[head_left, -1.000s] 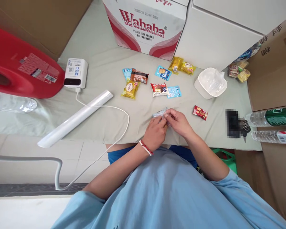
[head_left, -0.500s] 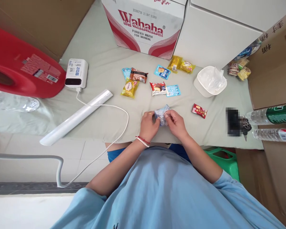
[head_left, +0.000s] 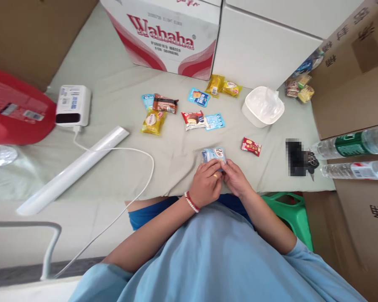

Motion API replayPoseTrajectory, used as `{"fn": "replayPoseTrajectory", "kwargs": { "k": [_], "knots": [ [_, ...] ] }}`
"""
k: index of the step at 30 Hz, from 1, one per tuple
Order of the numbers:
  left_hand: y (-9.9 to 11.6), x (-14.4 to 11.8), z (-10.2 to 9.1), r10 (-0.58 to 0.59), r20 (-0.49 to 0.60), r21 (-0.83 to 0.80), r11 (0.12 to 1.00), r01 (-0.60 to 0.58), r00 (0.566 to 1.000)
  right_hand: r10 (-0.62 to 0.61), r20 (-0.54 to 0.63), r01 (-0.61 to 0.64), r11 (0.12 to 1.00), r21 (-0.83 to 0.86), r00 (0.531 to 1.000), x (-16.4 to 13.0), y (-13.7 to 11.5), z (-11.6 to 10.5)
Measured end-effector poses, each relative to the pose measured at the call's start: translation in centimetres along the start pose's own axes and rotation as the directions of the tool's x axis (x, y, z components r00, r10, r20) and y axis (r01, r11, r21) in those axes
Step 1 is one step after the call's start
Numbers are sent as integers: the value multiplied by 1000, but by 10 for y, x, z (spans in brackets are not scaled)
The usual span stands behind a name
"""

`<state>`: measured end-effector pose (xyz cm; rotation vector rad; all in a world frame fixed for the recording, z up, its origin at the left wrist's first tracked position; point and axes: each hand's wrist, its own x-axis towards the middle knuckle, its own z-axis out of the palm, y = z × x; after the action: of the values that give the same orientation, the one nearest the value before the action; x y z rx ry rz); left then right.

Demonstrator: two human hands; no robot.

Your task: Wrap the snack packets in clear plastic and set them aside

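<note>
My left hand (head_left: 205,183) and my right hand (head_left: 236,179) meet at the table's near edge, both pinching the lower edge of a small light blue snack packet (head_left: 214,154). The packet stands up from my fingertips, its printed face toward me. My left wrist wears a red and white bead bracelet (head_left: 191,201). A red snack packet (head_left: 251,146) lies just right of my hands. Several more packets lie farther back: a yellow one (head_left: 152,122), a brown one (head_left: 165,103), a red and white one (head_left: 192,120) and blue ones (head_left: 214,121).
A white bowl (head_left: 263,107) with clear plastic in it stands at the back right. A Wahaha carton (head_left: 164,35) is behind. A power bank (head_left: 73,105), its cable and a white tube (head_left: 72,170) lie left. Water bottles (head_left: 353,144) and keys (head_left: 310,160) lie right. A green stool (head_left: 290,212) is below.
The blue packet has turned from crumpled between my hands to upright with its face showing. My hands have drawn closer to the table's near edge, and the view has shifted.
</note>
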<state>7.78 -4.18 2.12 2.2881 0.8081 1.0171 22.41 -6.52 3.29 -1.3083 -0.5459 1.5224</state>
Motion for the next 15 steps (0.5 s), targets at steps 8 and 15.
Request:
{"fn": "replayPoseTrajectory", "kwargs": {
  "k": [8, 15],
  "knots": [
    [-4, 18, -23, 229, 122, -354, 919, -173, 966, 90, 20, -92, 967, 237, 996, 1, -13, -22],
    [-32, -9, -60, 11, 18, 12, 1000, -11, 1000, -391, -459, 478, 874, 86, 798, 24, -114, -133]
  ]
}}
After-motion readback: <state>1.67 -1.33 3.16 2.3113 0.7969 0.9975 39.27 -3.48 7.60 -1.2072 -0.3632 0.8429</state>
